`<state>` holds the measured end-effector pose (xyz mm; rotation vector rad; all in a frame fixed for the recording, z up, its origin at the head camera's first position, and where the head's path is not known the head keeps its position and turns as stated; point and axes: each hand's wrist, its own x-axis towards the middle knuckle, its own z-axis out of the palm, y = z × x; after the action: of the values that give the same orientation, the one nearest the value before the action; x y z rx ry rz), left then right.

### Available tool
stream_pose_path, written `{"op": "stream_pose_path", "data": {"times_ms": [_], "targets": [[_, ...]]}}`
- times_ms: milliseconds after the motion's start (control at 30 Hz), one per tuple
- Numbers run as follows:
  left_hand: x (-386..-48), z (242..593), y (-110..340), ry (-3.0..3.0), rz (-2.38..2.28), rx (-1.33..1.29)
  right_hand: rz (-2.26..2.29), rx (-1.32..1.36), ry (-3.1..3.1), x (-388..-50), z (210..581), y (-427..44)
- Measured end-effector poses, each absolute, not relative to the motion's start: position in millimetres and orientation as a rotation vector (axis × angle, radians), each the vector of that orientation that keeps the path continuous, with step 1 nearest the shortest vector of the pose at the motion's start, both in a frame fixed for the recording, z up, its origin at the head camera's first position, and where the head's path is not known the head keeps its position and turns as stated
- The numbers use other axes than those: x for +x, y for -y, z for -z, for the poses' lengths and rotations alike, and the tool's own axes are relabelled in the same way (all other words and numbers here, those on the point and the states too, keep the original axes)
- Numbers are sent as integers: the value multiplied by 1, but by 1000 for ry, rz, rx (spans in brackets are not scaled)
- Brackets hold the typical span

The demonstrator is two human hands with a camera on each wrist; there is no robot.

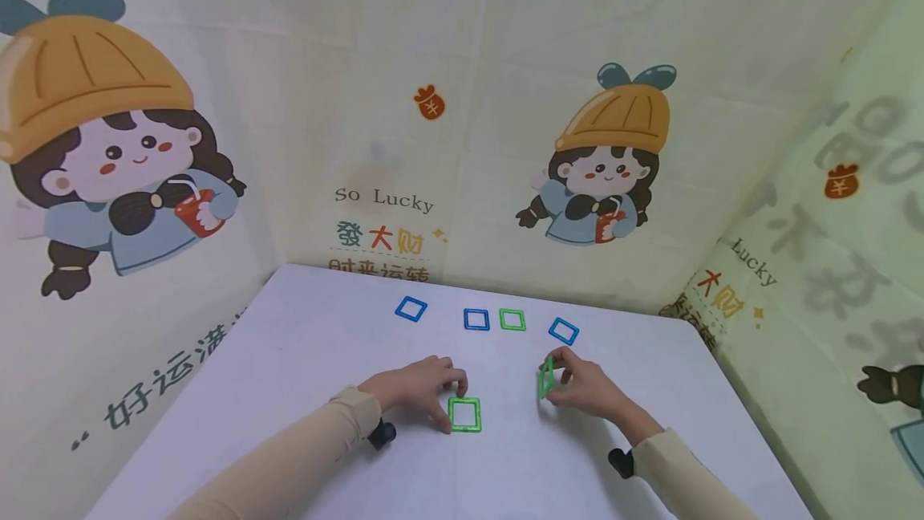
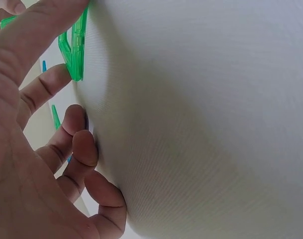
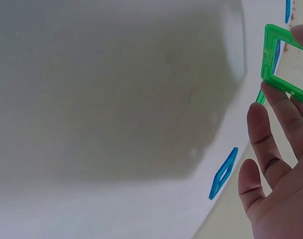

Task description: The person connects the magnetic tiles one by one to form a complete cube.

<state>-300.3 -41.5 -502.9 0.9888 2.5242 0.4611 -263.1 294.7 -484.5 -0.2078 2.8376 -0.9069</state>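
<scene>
Green square frame (image 1: 465,429): lying flat on the white table (image 1: 505,472), just in front of the person, between the two hands.
Left hand (image 1: 422,383): holding that frame between thumb and index finger, which are spreading to reach its edges; the other fingers are curling loosely near the tabletop.
Second green frame (image 1: 542,385): standing tilted in the right hand, above the table and to the right of the first, well apart from it.
Right hand (image 1: 586,387): pinching this frame between thumb and fingertips, the remaining fingers bending only slightly.
Far row: a blue frame at left (image 1: 405,317), a middle blue frame (image 1: 477,328), a third green frame (image 1: 513,329) and a right-hand blue frame (image 1: 561,338) are lying near the back edge.
Printed backdrop (image 1: 476,143): hanging behind the table.
</scene>
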Motion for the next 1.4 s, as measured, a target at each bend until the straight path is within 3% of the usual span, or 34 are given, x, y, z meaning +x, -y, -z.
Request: {"op": "stream_pose_path", "data": {"times_ms": [1400], "targets": [[-302, 505, 41, -2524, -473, 977, 863, -483, -2783, -251, 490, -260]]}}
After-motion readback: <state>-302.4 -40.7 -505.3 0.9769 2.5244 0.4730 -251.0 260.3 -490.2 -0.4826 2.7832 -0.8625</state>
